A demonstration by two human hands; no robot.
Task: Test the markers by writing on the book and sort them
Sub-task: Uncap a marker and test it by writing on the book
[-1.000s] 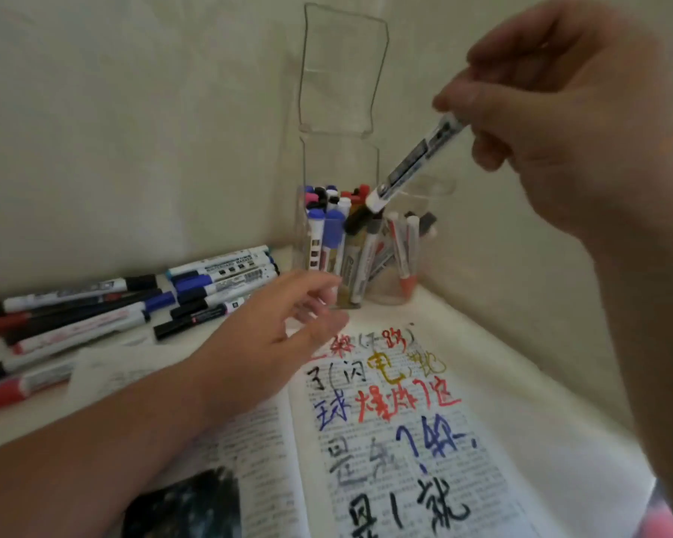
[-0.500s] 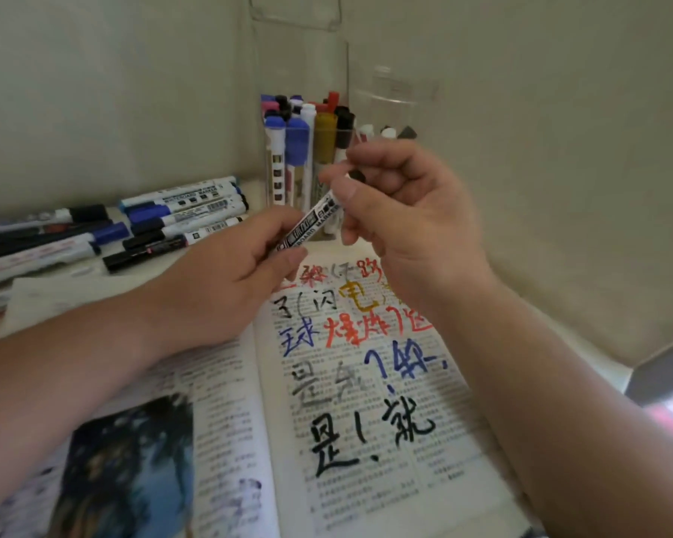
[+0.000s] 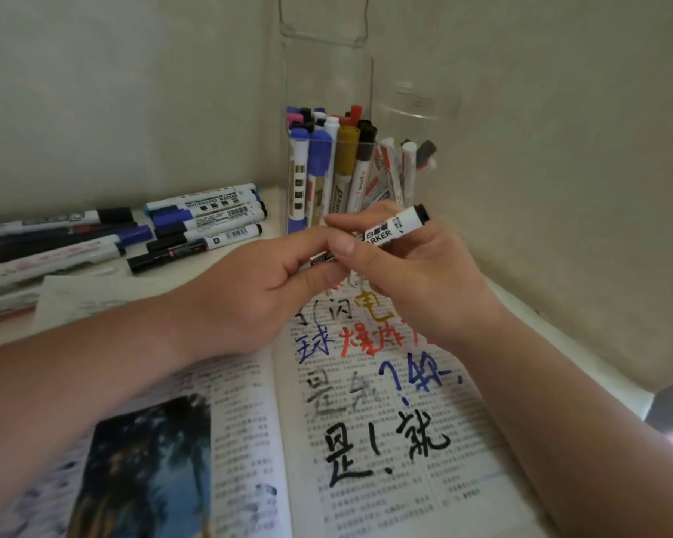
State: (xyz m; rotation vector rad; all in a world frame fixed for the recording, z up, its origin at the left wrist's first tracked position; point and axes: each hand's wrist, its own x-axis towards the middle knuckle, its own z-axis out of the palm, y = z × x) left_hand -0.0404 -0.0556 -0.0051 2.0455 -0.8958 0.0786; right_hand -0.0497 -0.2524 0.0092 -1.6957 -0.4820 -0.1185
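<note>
A white marker (image 3: 393, 228) with a black end lies crosswise between both hands, above the open book (image 3: 385, 440). My right hand (image 3: 416, 273) grips its barrel with curled fingers. My left hand (image 3: 265, 281) pinches the marker's left end, which is hidden in its fingers. The book's right page carries handwritten characters in black, blue, red, grey and gold. A tall clear box (image 3: 327, 91) in the corner holds several upright markers. A clear round cup (image 3: 416, 110) beside it holds a few more.
Several markers (image 3: 195, 219) lie in a row on the white table at the left. A folded sheet of paper (image 3: 94, 297) lies next to the book. Walls close in behind and to the right. The table's right edge (image 3: 638, 398) is near my right forearm.
My right hand brought the marker down from above the cup to the book. My left hand rose from the table and took hold of its left end.
</note>
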